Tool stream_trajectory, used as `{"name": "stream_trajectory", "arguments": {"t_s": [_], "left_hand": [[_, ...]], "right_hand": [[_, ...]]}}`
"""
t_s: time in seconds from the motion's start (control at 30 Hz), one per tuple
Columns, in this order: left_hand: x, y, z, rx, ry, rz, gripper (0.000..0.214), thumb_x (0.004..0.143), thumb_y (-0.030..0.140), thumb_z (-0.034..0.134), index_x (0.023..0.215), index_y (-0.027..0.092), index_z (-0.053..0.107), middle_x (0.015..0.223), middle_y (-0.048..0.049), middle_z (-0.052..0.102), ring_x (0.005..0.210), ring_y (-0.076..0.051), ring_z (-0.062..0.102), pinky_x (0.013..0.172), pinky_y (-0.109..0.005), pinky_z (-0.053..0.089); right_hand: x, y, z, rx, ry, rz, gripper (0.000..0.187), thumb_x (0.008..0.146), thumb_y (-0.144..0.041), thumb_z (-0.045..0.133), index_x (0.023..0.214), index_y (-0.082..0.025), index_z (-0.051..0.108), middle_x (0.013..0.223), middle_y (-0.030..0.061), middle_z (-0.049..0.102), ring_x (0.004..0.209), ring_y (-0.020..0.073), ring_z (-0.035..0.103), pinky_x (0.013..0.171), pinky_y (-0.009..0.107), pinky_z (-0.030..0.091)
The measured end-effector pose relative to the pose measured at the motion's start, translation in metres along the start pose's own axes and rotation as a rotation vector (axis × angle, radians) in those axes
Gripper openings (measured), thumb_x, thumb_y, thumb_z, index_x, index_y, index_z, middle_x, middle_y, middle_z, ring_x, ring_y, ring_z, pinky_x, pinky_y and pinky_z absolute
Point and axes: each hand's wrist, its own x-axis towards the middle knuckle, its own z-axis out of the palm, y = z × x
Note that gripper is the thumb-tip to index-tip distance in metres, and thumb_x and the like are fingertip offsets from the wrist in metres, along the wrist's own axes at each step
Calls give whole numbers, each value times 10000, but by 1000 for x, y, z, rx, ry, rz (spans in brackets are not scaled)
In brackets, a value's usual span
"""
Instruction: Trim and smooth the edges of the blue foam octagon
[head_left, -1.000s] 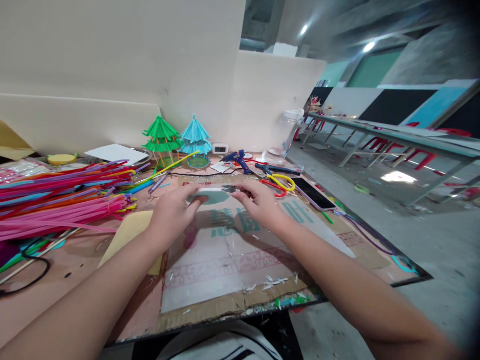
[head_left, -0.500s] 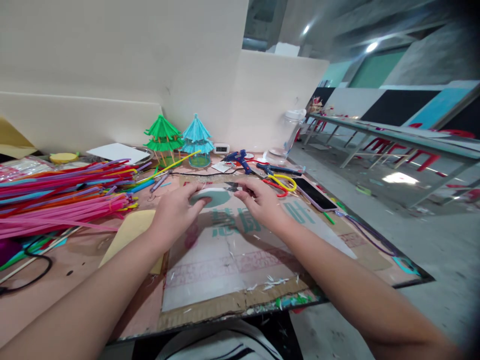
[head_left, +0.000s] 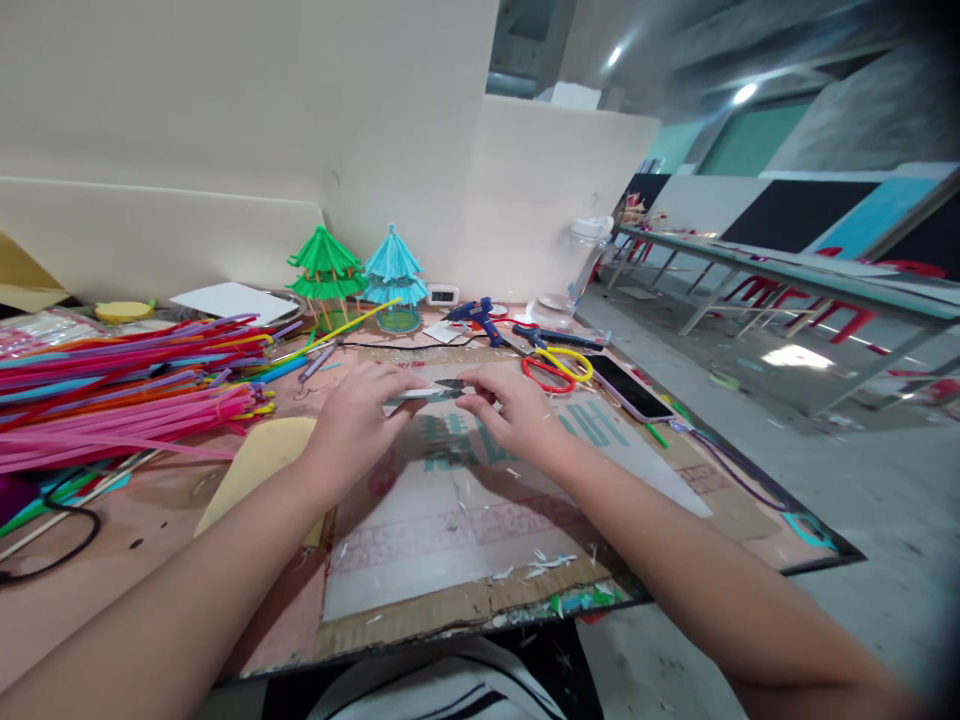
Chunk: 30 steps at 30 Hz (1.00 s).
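Observation:
Both my hands hover over a cardboard mat (head_left: 450, 520) with green printed characters. My left hand (head_left: 349, 425) is closed in a pinch on the left end of a thin pale strip (head_left: 411, 395). My right hand (head_left: 514, 410) is closed in a pinch at the strip's right end, where a small dark piece (head_left: 450, 384) that I cannot identify shows between the two hands. The strip is held just above the mat. White snippings (head_left: 544, 565) lie on the mat's near edge.
A big pile of coloured straws (head_left: 127, 395) fills the left. Green (head_left: 324, 268) and blue (head_left: 394, 275) straw pavilions stand at the back, with a glue gun (head_left: 476, 318), red-and-yellow scissors (head_left: 555, 368), a phone (head_left: 628, 388) and a jar (head_left: 581, 255). The table edge drops off at right.
My hands had their fingers down on the mat by its green patch. Now they are slightly raised and closer together, pinching the thin pale strip between them.

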Motion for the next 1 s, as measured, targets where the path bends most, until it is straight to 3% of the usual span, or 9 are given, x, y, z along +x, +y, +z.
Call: {"name": "stream_trajectory", "arguments": {"t_s": [0.3,0.57,0.73,0.87,1.0], "left_hand": [[-2,1,4,58,-15,82,112,916,228,583,943,200,688,934,-45,707,911,-208,624,825,-334,465],[-2,4,4,31,-49,65,118,908,220,584,928,191,697,946,-49,723,903,-218,627,806,-341,462],[-1,5,2,-57,-11,-138,200,879,262,616,1058,212,688,1026,-40,733,948,-218,650,824,-331,477],[0,1,5,-283,-2,-351,240,835,320,661,1040,196,653,982,-42,731,866,-214,676,744,-315,506],[2,-4,9,-580,4,-449,287,835,391,654,1024,183,595,924,-43,720,807,-205,690,675,-293,526]], "right_hand": [[-1,-4,2,-16,-47,-54,237,960,-348,545,1050,-171,673,890,71,696,802,188,602,747,309,442],[-2,-1,4,17,-12,-51,250,969,-354,521,985,-175,694,850,65,690,792,185,596,743,305,432],[1,2,2,102,95,123,306,936,-385,535,1076,-154,679,872,75,688,738,180,586,673,296,435],[6,4,-1,223,77,323,363,842,-419,637,1092,-160,675,826,47,670,699,165,573,631,274,424],[9,3,-1,325,3,379,225,809,-363,642,900,-162,687,720,9,618,649,142,535,599,250,391]]}}
